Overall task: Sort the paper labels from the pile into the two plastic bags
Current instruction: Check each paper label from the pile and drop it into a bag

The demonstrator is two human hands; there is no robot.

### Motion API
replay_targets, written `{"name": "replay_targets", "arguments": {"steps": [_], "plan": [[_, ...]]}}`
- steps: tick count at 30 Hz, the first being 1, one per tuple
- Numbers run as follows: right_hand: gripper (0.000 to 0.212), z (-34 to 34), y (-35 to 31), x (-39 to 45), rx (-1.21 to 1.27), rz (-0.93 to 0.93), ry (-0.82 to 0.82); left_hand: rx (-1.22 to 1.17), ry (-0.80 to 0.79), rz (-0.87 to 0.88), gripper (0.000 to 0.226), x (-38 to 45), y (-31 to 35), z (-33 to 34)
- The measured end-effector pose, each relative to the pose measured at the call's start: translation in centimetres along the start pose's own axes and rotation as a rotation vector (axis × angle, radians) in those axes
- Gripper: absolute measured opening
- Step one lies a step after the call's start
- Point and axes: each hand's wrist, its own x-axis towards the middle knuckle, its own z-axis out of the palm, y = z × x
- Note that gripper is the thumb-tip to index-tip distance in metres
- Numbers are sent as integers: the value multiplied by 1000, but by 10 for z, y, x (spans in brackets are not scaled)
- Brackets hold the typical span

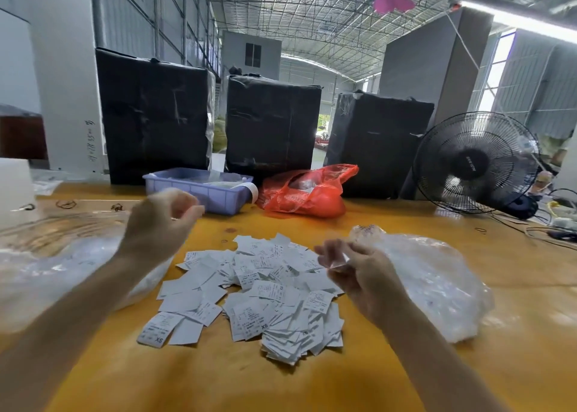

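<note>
Labels (249,293) are piled mid-counter (218,380) between 2 clear bags (437,280), so sorting's a short reach. My right hand (359,274) pinches 1 label; left hand (162,221) loosely curled, holding nothing I can see.

The paper labels (249,293) were white with fine black print, some marked XS in bold black, and they lay on a glossy yellow-orange table (218,380). The two plastic bags, one left (46,274) and one right (437,283), were clear and milky. Behind stood a lilac-blue tray (199,190), a translucent red bag (306,193), black-wrapped boxes (156,115) and a black fan (474,161).
</note>
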Motion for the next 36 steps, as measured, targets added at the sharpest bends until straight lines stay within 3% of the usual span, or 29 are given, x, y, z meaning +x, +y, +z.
{"name": "replay_targets", "arguments": {"steps": [1,3,6,9,14,19,21,23,25,29,31,36], "plan": [[17,11,6,-5,-5,69,-86,-190,-111,-73,37,-14,15,15],[17,24,18,-12,-41,108,-189,-531,-479,-277,62,-41,42,39],[18,30,29,-16,-130,79,-234,-657,-661,-372,80,-60,49,60],[19,29,32,-14,-165,81,-207,-624,-647,-354,62,-63,44,64],[19,28,33,-11,-104,124,-235,-671,-621,-472,35,-65,33,70],[58,28,35,-9,-223,168,-162,-494,-507,-386,15,-63,26,72],[49,27,35,-10,-321,91,-140,-457,-516,-374,20,-62,23,72],[21,24,35,-11,-312,55,-138,-497,-533,-406,20,-60,21,71],[7,24,36,-11,-277,53,-136,-561,-565,-442,19,-59,23,68],[10,27,36,-12,-320,9,-173,-692,-638,-490,29,-60,27,64],[13,27,37,-13,-359,-23,-192,-714,-602,-493,37,-62,28,65],[11,27,37,-12,-385,-57,-225,-698,-468,-506,26,-63,31,66]]}}
